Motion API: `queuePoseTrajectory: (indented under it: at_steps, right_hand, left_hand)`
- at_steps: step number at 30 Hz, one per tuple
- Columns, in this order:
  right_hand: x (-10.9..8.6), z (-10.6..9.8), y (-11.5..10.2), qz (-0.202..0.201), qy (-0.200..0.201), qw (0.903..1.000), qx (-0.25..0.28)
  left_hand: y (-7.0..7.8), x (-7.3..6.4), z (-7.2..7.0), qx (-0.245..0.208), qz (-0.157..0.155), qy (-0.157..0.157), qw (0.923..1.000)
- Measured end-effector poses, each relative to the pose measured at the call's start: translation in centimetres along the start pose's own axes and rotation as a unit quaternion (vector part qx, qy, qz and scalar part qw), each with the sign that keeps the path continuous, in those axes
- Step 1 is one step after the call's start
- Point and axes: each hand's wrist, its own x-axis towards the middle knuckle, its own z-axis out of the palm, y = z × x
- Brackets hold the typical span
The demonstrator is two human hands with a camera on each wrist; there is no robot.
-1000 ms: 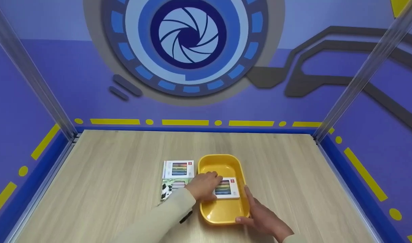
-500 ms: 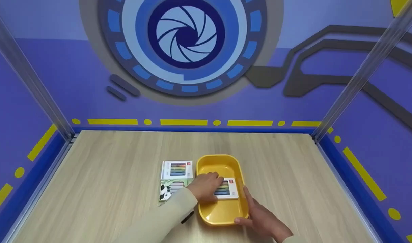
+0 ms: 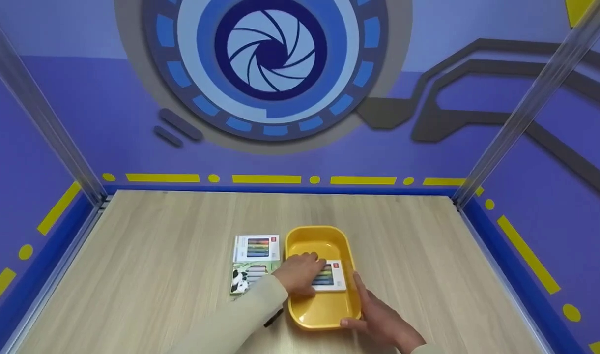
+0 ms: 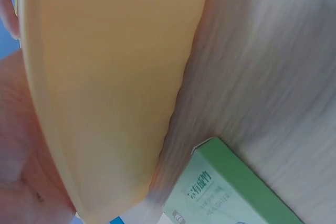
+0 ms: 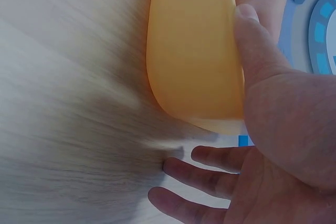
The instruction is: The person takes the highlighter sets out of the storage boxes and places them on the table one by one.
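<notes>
A yellow tray [image 3: 322, 312] with rounded corners stands on the wooden table. Inside it lies a white box [image 3: 336, 282] whose window shows coloured sticks. My left hand [image 3: 300, 273] reaches over the tray's left rim and holds this box by its left part, fingers at the far edge and thumb at the near edge. At the tray's right side, my right hand [image 3: 383, 317] rests with thumb on the rim and index finger along the outer wall. Its other fingers [image 5: 202, 177] spread loosely below the tray wall in the right wrist view.
Left of the tray lie another white box [image 3: 248, 239] with a window and a panda-printed highlighter box [image 3: 242, 282], partly hidden by my left sleeve [image 3: 236, 314]. The green side of the highlighter box [image 4: 247, 182] shows in the left wrist view. Blue-purple walls [image 3: 260, 160] enclose the table.
</notes>
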Motion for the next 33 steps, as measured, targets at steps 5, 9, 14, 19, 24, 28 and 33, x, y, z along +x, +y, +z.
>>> queuePoseTrajectory:
  at_steps: [5, 9, 14, 19, 24, 28, 33]
  right_hand:
    - [-0.1, 0.1, 0.0, -0.009, 0.002, 1.0000, -0.004]
    - [-0.2, 0.2, 0.1, -0.018, 0.004, 0.9998, -0.008]
    - [-0.2, 0.3, 0.3, -0.023, 0.005, 0.9997, -0.008]
    - [0.0, 0.3, 0.3, -0.001, -0.002, 1.0000, 0.006]
    - [0.1, 0.4, 0.2, 0.014, -0.005, 0.9998, 0.014]
    - [0.0, 0.2, 0.2, 0.005, -0.001, 0.9999, 0.009]
    - [-0.1, 0.0, 0.1, -0.008, 0.002, 1.0000, -0.002]
  left_hand:
    - [0.1, -0.1, -0.1, 0.009, -0.001, 0.000, 1.0000]
    - [0.2, -0.2, -0.3, 0.022, 0.000, 0.002, 0.9998]
    - [0.2, -0.5, -0.6, 0.029, -0.001, 0.005, 0.9996]
    - [0.1, -0.7, -1.0, 0.013, -0.008, -0.001, 0.9999]
    - [0.0, -1.0, -1.3, 0.001, -0.013, -0.007, 0.9999]
    - [0.1, -1.2, -1.7, -0.016, -0.019, -0.009, 0.9996]
    - [0.3, -1.6, -2.3, -0.020, -0.021, -0.006, 0.9996]
